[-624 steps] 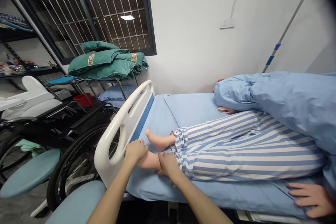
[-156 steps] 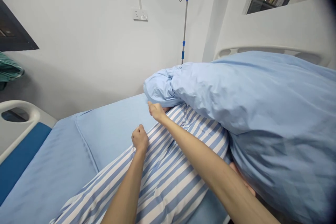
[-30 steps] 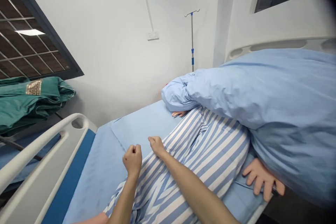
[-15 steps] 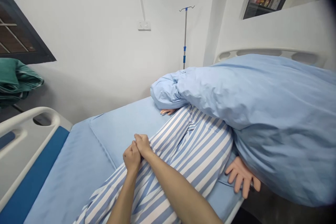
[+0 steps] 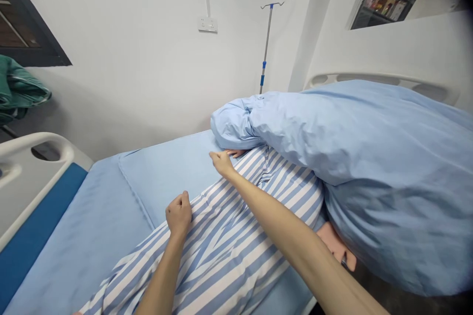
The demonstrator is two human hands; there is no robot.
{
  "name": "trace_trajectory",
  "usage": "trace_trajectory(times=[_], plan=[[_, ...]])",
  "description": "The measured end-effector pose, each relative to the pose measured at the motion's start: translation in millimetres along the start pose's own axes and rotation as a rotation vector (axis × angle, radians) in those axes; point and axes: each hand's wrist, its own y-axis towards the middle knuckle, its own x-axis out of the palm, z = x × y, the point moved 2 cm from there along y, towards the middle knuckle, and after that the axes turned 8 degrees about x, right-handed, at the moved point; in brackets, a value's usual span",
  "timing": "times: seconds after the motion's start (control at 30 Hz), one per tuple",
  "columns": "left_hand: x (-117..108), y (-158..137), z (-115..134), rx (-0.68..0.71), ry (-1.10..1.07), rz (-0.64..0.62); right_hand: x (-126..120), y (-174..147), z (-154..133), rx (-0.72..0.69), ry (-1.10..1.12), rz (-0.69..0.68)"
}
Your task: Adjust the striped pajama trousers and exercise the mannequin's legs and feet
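Note:
Striped blue-and-white trousers (image 5: 229, 236) cover the legs of a manikin lying on the bed. My left hand (image 5: 179, 212) is closed in a fist at the far edge of the trousers, around the thigh. Farther up the same edge, my right hand (image 5: 221, 163) is closed too, beside the manikin's far hand (image 5: 235, 153). The cloth runs between my two fists; my fingers hide the grip itself. A light blue quilt (image 5: 351, 147) covers the manikin's upper body. Its near hand (image 5: 334, 241) shows below the quilt, partly behind my right forearm.
The bed's blue sheet (image 5: 166, 167) lies beyond the legs. A white footboard (image 5: 40, 145) stands on the left and a headboard (image 5: 369, 78) behind the quilt. An IV pole (image 5: 266, 39) rises by the wall. Green folded cloth (image 5: 20, 89) sits at far left.
My hands, which were together at the trousers' edge, are now apart. The right one has moved up toward the manikin's waist; the left has stayed near the thigh. The view has shifted slightly.

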Motion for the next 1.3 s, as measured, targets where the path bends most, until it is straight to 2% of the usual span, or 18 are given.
trace_trajectory(times=[0.1, 0.23, 0.37, 0.47, 0.53, 0.63, 0.7, 0.8, 0.93, 1.03, 1.1, 1.17, 1.23, 1.3], plan=[[-1.0, -0.5, 1.8, -0.018, -0.014, 0.003, -13.2, 5.5, 21.0, 0.017, -0.041, -0.012], [-1.2, -1.6, -0.5, -0.039, -0.042, -0.002, -17.2, 1.9, 45.0, 0.040, -0.020, 0.012], [2.5, -2.0, -2.8, -0.035, -0.020, -0.052, -16.0, 0.3, 48.8, 0.006, -0.008, 0.019], [6.4, 4.9, 6.4, -0.050, -0.057, -0.069, -16.9, -0.8, 46.4, 0.003, 0.001, 0.056], [9.3, 15.5, 20.5, -0.150, -0.196, -0.009, -17.7, -1.7, 45.1, -0.008, 0.003, 0.062], [19.4, 35.2, 50.3, -0.346, -0.568, 0.130, -19.0, -2.7, 44.5, -0.009, 0.017, 0.056], [32.0, 44.6, 69.7, -0.376, -0.722, 0.150, -19.7, -3.2, 44.4, 0.000, 0.022, 0.052], [56.4, 42.4, 84.9, -0.289, -0.576, 0.085, -20.5, -3.9, 44.1, -0.008, 0.019, 0.055], [86.0, 15.8, 81.2, -0.135, -0.280, 0.035, -20.6, -5.5, 44.7, -0.032, 0.003, 0.093], [95.0, 2.4, 77.2, 0.012, -0.043, -0.002, -19.3, -6.2, 45.4, -0.044, -0.028, 0.090], [94.6, 2.0, 76.1, 0.059, -0.013, -0.041, -18.7, -6.6, 45.4, -0.057, -0.042, 0.088], [89.0, 5.6, 75.1, 0.084, -0.085, -0.108, -18.2, -7.0, 45.1, -0.066, -0.055, 0.092], [75.9, 10.5, 71.1, 0.067, -0.175, -0.167, -17.6, -7.4, 45.1, -0.068, -0.070, 0.090], [52.7, 15.5, 61.4, 0.040, -0.224, -0.179, -16.7, -7.6, 45.2, -0.064, -0.085, 0.080]])
